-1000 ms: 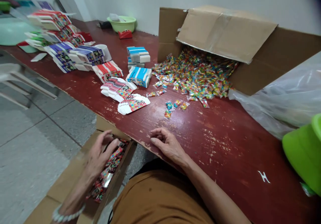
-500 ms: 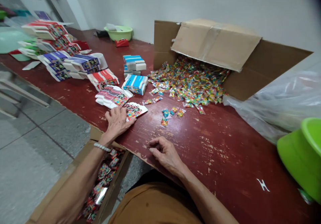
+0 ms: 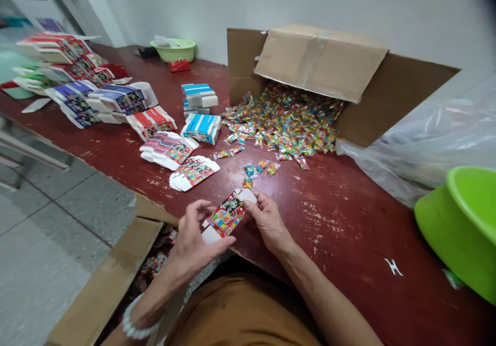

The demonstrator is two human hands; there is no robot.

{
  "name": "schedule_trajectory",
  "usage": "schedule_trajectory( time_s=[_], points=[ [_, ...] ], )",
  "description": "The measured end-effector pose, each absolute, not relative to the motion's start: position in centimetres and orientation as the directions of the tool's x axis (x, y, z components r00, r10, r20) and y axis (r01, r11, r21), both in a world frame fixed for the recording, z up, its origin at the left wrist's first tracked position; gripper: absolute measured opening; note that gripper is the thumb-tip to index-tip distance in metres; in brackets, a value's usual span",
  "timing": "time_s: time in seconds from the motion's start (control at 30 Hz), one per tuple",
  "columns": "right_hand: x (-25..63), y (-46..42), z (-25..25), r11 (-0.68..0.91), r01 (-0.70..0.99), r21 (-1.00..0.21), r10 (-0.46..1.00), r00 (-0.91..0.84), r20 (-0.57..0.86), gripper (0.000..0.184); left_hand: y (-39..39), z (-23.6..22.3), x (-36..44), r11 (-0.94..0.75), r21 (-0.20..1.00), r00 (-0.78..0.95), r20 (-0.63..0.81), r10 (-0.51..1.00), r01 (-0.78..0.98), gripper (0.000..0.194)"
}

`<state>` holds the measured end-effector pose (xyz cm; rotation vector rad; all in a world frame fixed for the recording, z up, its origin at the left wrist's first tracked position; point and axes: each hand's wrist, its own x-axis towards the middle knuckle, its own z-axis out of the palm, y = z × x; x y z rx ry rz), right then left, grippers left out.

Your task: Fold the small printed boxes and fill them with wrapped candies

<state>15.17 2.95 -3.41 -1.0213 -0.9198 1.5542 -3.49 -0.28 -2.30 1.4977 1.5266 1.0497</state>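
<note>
A small red printed carton (image 3: 228,215) with white end flaps is held between my two hands above the table's front edge. My right hand (image 3: 269,219) pinches its far right end, thumb on top by the white flap. My left hand (image 3: 194,237) spans the near left end, fingers along the upper edge and thumb along the lower one. Just beyond lie a fanned stack of flat red cartons (image 3: 194,172) and a second stack of flat cartons (image 3: 169,148). Several wrapped candies (image 3: 248,183) lie close past the carton.
A cardboard box (image 3: 318,59) on its side spills a heap of wrapped candies (image 3: 287,119). Blue (image 3: 201,128) and purple carton stacks (image 3: 120,98) stand at left. A green tub (image 3: 445,222) is at right. Below the table edge, an open cardboard box (image 3: 104,279) contains filled cartons.
My left hand has come back from the flat stack toward me with a carton. My right hand has risen and taken its other end. The view has shifted slightly.
</note>
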Motion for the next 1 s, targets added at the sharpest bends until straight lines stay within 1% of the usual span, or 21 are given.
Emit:
schedule_trajectory(
  time_s=[0.03, 0.07, 0.1, 0.13, 0.2, 0.23, 0.3, 0.37, 0.43, 0.47, 0.53, 0.63, 0.7, 0.8, 0.87, 0.9, 0.97, 1.0],
  points=[
    [15.5, 2.8, -3.0, -0.175, -0.305, -0.936, 0.979, -0.155, -0.132, 0.038, -0.7, -1.9, -3.5, 0.115, 0.97, 0.016, -0.121, 0.992, 0.212, 0.067],
    [15.7, 2.6, -2.7, -0.158, -0.28, -0.947, 0.976, -0.192, -0.106, 0.035, -0.9, -1.4, -3.6, 0.248, 0.967, 0.126, -0.254, 0.959, 0.06, 0.061],
    [15.8, 2.4, -2.3, -0.144, -0.26, -0.955, 0.969, -0.231, -0.083, 0.032, -0.9, -1.0, -3.6, 0.365, 0.93, 0.267, -0.341, 0.901, -0.047, 0.055],
    [15.9, 2.1, -1.9, -0.133, -0.244, -0.961, 0.961, -0.27, -0.064, 0.029, -0.9, -0.6, -3.6, 0.458, 0.882, 0.407, -0.38, 0.83, -0.11, 0.05],
    [15.9, 1.6, -1.2, -0.118, -0.217, -0.969, 0.941, -0.337, -0.04, 0.025, -0.9, -0.3, -3.2, 0.582, 0.794, 0.616, -0.371, 0.695, -0.178, 0.049],
    [15.9, 1.4, -0.9, -0.119, -0.206, -0.971, 0.929, -0.368, -0.036, 0.024, -1.0, -0.4, -2.9, 0.625, 0.752, 0.674, -0.353, 0.649, -0.209, 0.05],
    [15.9, 0.9, -0.5, -0.15, -0.211, -0.966, 0.898, -0.438, -0.043, 0.028, -1.2, -0.6, -2.2, 0.673, 0.694, 0.725, -0.322, 0.609, -0.256, 0.051],
    [16.1, 0.6, -0.2, -0.238, -0.251, -0.938, 0.852, -0.518, -0.078, 0.041, -1.4, -0.9, -1.6, 0.658, 0.703, 0.715, -0.313, 0.626, -0.269, 0.049],
    [16.2, 0.3, -0.1, -0.325, -0.293, -0.899, 0.813, -0.572, -0.107, 0.055, -1.5, -1.0, -1.3, 0.616, 0.745, 0.682, -0.312, 0.661, -0.256, 0.047],
    [16.3, 0.1, -0.1, -0.349, -0.311, -0.884, 0.806, -0.58, -0.114, 0.059, -1.4, -1.0, -1.3, 0.598, 0.761, 0.659, -0.317, 0.682, -0.252, 0.045],
    [16.3, -0.1, -0.2, -0.362, -0.34, -0.868, 0.815, -0.567, -0.118, 0.061, -1.4, -1.0, -1.2, 0.583, 0.772, 0.615, -0.337, 0.713, -0.253, 0.041],
    [16.1, -0.3, -0.4, -0.339, -0.378, -0.861, 0.852, -0.511, -0.111, 0.056, -1.4, -1.0, -1.1, 0.566, 0.783, 0.534, -0.374, 0.758, -0.256, 0.033],
    [15.9, -0.4, -0.6, -0.311, -0.379, -0.871, 0.88, -0.461, -0.114, 0.052, -1.3, -1.0, -0.9, 0.556, 0.786, 0.475, -0.394, 0.787, -0.27, 0.032],
    [15.5, -0.3, -1.1, -0.324, -0.338, -0.884, 0.904, -0.387, -0.184, 0.033, -1.2, -1.2, -0.2, 0.54, 0.787, 0.387, -0.418, 0.822, -0.299, 0.032],
    [15.3, -0.1, -1.4, -0.298, -0.262, -0.918, 0.933, -0.282, -0.223, 0.025, -1.0, -1.5, 0.3, 0.506, 0.805, 0.338, -0.404, 0.85, -0.311, 0.033],
    [15.3, 0.0, -1.5, -0.256, -0.201, -0.946, 0.955, -0.206, -0.215, 0.023, -0.9, -1.7, 0.5, 0.478, 0.823, 0.316, -0.385, 0.867, -0.307, 0.034],
    [15.5, 0.3, -1.7, -0.156, -0.067, -0.985, 0.985, -0.078, -0.151, 0.019, -0.8, -2.0, 0.8, 0.387, 0.873, 0.251, -0.32, 0.914, -0.296, 0.037],
    [15.5, 0.5, -1.7, -0.12, -0.019, -0.993, 0.992, -0.042, -0.119, 0.018, -0.9, -2.1, 0.8, 0.335, 0.898, 0.206, -0.284, 0.936, -0.287, 0.039]
  ],
)
